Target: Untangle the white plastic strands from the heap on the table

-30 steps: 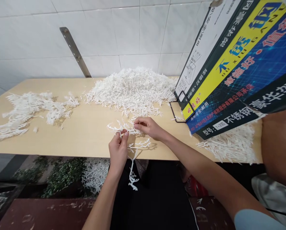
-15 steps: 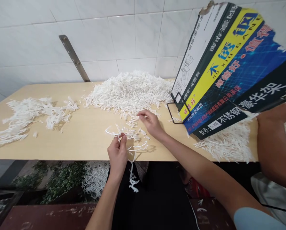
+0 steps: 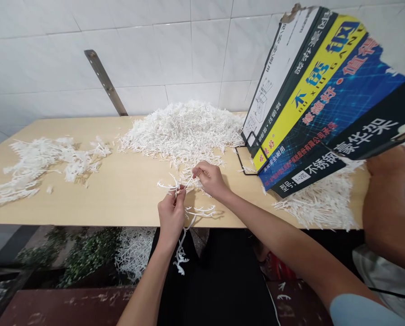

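Near the table's front edge my left hand (image 3: 171, 213) is closed on a white branched plastic piece (image 3: 181, 253), whose twigs stick out above the fingers and dangle below over the edge. Just right of it and a little higher, my right hand (image 3: 209, 179) pinches a thin white twig (image 3: 188, 182) that runs toward my left fingertips. Behind both hands rises a large heap of small white pieces (image 3: 188, 129), with loose bits spilling forward beneath my right hand.
A wooden table (image 3: 121, 199) holds white branched clusters (image 3: 49, 163) at left. A printed cardboard box (image 3: 311, 99) leans in a black wire stand (image 3: 245, 163) at right. Beyond it lie more white pieces (image 3: 327, 199) and another person's arm (image 3: 387, 203).
My left hand has moved slightly right and toward my right hand. My right hand has come down a little and now has a twig between its fingers. The hanging branch has swung left.
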Tool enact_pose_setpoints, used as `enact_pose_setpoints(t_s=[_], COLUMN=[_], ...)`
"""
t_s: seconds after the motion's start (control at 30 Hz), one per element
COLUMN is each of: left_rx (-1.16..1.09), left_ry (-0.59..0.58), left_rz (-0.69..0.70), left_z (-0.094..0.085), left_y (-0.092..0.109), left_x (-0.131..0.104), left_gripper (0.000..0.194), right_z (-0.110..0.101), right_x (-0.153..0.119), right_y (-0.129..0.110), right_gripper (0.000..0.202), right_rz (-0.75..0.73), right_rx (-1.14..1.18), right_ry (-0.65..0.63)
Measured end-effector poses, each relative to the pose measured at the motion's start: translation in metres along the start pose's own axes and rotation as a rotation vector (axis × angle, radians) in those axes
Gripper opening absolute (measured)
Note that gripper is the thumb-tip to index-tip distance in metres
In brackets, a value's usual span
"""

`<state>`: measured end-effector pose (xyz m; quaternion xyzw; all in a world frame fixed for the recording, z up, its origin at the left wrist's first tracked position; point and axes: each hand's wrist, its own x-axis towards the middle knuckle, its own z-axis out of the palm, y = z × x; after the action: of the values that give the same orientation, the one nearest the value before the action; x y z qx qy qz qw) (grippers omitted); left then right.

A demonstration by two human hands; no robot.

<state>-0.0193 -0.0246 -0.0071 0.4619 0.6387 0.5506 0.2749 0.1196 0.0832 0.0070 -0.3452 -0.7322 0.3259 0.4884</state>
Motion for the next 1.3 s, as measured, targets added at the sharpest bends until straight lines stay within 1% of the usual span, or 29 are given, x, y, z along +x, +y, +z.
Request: enact_pose_setpoints(t_s=[0.1,0.17,0.27,0.3,0.33,0.37,0.47,0.53,0.6,0.7,0.73,0.8,0.83,0.9,0.97,1.0,1.03,1.13,1.17,1.2,1.23,1.3], left_rx=[0.015,0.016,-0.041,-0.068,-0.09,-0.105,-0.123,-0.151,-0.172,-0.176,-0.177,-0.179,-0.176,-0.163,-0.152,-0.149,-0.151,-0.171,-0.176,-0.18,-0.181,-0.178], left_ry=[0.001,0.009,0.088,0.127,0.155,0.17,0.172,0.182,0.202,0.221,0.227,0.243,0.245,0.227,0.188,0.173,0.169,0.223,0.246,0.262,0.268,0.264], left_rz=[0.016,0.022,0.006,-0.006,-0.02,-0.031,-0.048,-0.041,-0.038,-0.041,-0.041,-0.028,-0.018,-0.002,-0.002,-0.007,-0.014,-0.047,-0.058,-0.066,-0.072,-0.072], left_z=[0.003,0.002,-0.003,-0.004,-0.005,-0.006,-0.005,-0.005,-0.005,-0.007,-0.007,-0.006,-0.006,-0.005,-0.004,-0.004,-0.005,-0.009,-0.01,-0.011,-0.011,-0.01], left_y=[0.001,0.0,-0.001,-0.001,-0.001,-0.001,0.0,-0.002,-0.005,-0.008,-0.008,-0.007,-0.006,-0.003,-0.002,-0.003,-0.004,-0.008,-0.01,-0.01,-0.011,-0.009], left_x=[0.001,0.0,-0.002,-0.003,-0.003,-0.004,-0.004,-0.003,-0.003,-0.003,-0.003,-0.003,-0.004,-0.005,-0.006,-0.007,-0.008,-0.01,-0.009,-0.009,-0.008,-0.007], left_gripper=[0.031,0.03,0.029,0.03,0.03,0.031,0.034,0.035,0.038,0.042,0.043,0.041,0.039,0.035,0.032,0.031,0.031,0.03,0.031,0.032,0.032,0.033], right_z=[0.001,-0.001,-0.006,-0.008,-0.009,-0.01,-0.009,-0.008,-0.008,-0.008,-0.007,-0.005,-0.004,-0.001,0.001,0.002,0.001,-0.002,-0.004,-0.005,-0.005,-0.004], right_x=[-0.002,-0.001,0.005,0.007,0.008,0.009,0.007,0.003,-0.001,-0.006,-0.007,-0.008,-0.008,-0.007,-0.005,-0.004,-0.002,0.005,0.007,0.009,0.01,0.01], right_y=[0.002,0.009,0.025,0.028,0.029,0.027,0.012,0.0,-0.009,-0.014,-0.014,-0.012,-0.011,-0.007,0.0,0.004,0.009,0.025,0.028,0.03,0.03,0.026], right_gripper=[0.044,0.043,0.05,0.052,0.052,0.05,0.039,0.037,0.037,0.037,0.037,0.037,0.037,0.036,0.034,0.033,0.034,0.041,0.042,0.042,0.041,0.034], right_rz=[-0.009,0.01,0.168,0.21,0.215,0.176,-0.076,-0.167,-0.159,-0.061,-0.013,0.099,0.151,0.226,0.249,0.251,0.259,0.321,0.326,0.308,0.266,0.13], right_rx=[-0.004,0.002,0.032,0.04,0.043,0.037,-0.005,-0.023,-0.007,0.066,0.109,0.205,0.249,0.302,0.302,0.292,0.285,0.295,0.287,0.259,0.208,0.049], right_ry=[0.071,0.145,0.389,0.438,0.434,0.371,0.094,-0.041,-0.193,-0.402,-0.439,-0.463,-0.451,-0.384,-0.317,-0.263,-0.18,0.176,0.249,0.268,0.241,0.145])
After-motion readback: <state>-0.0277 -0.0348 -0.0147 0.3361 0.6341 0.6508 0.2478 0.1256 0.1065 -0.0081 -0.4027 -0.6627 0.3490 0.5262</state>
